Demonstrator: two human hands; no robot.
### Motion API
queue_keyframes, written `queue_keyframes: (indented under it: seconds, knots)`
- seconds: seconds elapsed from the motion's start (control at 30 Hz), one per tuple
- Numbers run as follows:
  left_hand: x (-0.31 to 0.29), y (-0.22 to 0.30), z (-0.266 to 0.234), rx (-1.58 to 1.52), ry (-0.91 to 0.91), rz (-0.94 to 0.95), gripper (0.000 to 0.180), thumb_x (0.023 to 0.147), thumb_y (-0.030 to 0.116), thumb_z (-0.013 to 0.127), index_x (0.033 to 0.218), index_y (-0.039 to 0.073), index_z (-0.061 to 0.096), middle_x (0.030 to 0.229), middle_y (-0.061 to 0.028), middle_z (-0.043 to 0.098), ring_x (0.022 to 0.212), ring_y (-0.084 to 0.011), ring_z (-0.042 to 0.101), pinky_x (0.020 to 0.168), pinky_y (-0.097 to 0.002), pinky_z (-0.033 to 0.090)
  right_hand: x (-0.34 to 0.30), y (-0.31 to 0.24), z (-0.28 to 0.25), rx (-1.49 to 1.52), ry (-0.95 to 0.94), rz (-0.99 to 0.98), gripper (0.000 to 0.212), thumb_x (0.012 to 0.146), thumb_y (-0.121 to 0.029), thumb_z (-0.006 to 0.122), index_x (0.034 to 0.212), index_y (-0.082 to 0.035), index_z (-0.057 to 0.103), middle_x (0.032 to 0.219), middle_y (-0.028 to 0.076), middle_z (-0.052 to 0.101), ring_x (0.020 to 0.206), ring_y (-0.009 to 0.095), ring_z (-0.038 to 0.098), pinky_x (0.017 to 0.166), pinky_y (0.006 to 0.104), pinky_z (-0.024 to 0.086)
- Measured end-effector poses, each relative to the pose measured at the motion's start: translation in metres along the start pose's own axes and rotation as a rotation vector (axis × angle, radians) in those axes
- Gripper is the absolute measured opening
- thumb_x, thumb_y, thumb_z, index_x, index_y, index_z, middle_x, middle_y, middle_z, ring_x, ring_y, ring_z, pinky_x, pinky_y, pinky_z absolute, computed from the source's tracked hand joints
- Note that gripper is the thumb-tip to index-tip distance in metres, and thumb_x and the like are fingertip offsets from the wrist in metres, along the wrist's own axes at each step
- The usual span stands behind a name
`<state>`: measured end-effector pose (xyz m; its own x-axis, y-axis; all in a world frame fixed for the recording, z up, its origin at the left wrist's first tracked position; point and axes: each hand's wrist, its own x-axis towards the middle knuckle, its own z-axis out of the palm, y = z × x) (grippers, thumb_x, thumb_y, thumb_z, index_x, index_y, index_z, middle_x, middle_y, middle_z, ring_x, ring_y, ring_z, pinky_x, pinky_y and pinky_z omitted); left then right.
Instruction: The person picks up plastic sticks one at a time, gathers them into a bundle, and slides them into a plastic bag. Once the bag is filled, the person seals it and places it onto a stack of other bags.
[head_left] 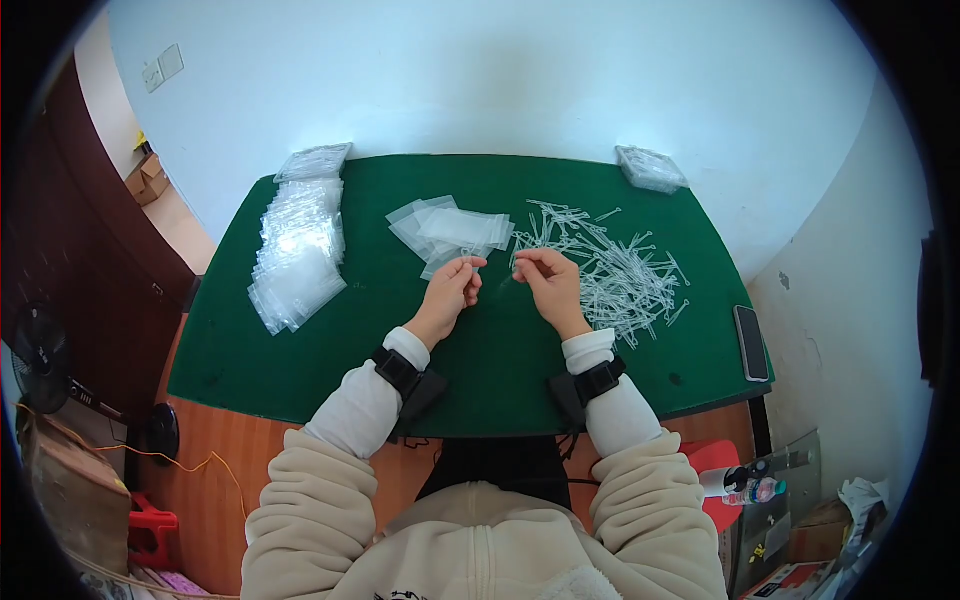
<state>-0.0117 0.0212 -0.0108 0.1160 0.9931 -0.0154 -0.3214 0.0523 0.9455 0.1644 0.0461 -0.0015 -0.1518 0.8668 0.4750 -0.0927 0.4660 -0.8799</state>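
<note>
Over the middle of the green table, my left hand (450, 300) is closed, with thumb and forefinger brought together. It sits just in front of a small fanned stack of clear flat plastic bags (465, 228). My right hand (552, 292) pinches with its fingertips a short way to the right, beside a loose heap of thin silvery pins with looped ends (625, 285). The hands are apart. Whatever lies between the fingertips of either hand is too small or too clear to make out.
A long overlapping row of clear bags (300, 240) covers the table's left side, with a bundle (314, 162) behind it. Another clear bundle (651, 168) lies at the back right corner. A phone (751, 343) rests by the right edge. The wall borders the green table (270, 375) behind.
</note>
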Motion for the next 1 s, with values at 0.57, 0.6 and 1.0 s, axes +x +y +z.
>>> queue_keyframes:
  seconds: [0.57,0.6,1.0]
  knots:
    - [-0.017,0.013,0.015,0.089,-0.382,-0.216,0.029,0.096,0.023,0.037,0.111,0.002,0.05,0.092,-0.0068,0.059,0.076,-0.0126,0.058,0.069,-0.0247,0.048,-0.007,-0.012,0.004,0.077,-0.113,0.074,0.011,0.079,-0.003,0.062,0.089,0.001,0.064,0.076,0.004,0.061,0.064,0.008,0.058,0.061,0.0203,0.047]
    - [-0.017,0.013,0.014,0.057,-0.4,-0.23,0.029,0.096,0.023,0.038,0.112,0.002,0.05,0.094,-0.0078,0.059,0.078,-0.0137,0.058,0.071,-0.026,0.048,-0.007,-0.012,0.005,0.029,-0.092,0.062,0.011,0.079,-0.004,0.063,0.089,0.0,0.064,0.076,0.003,0.061,0.064,0.008,0.057,0.061,0.0203,0.047]
    - [-0.014,0.013,0.011,-0.032,-0.367,-0.291,0.031,0.095,0.022,0.041,0.113,0.0,0.049,0.094,-0.0101,0.059,0.082,-0.0182,0.061,0.075,-0.0311,0.05,-0.001,0.006,-0.002,-0.049,-0.093,0.091,0.004,0.079,-0.005,0.06,0.082,-0.002,0.06,0.073,0.002,0.059,0.066,0.008,0.055,0.059,0.0211,0.044]
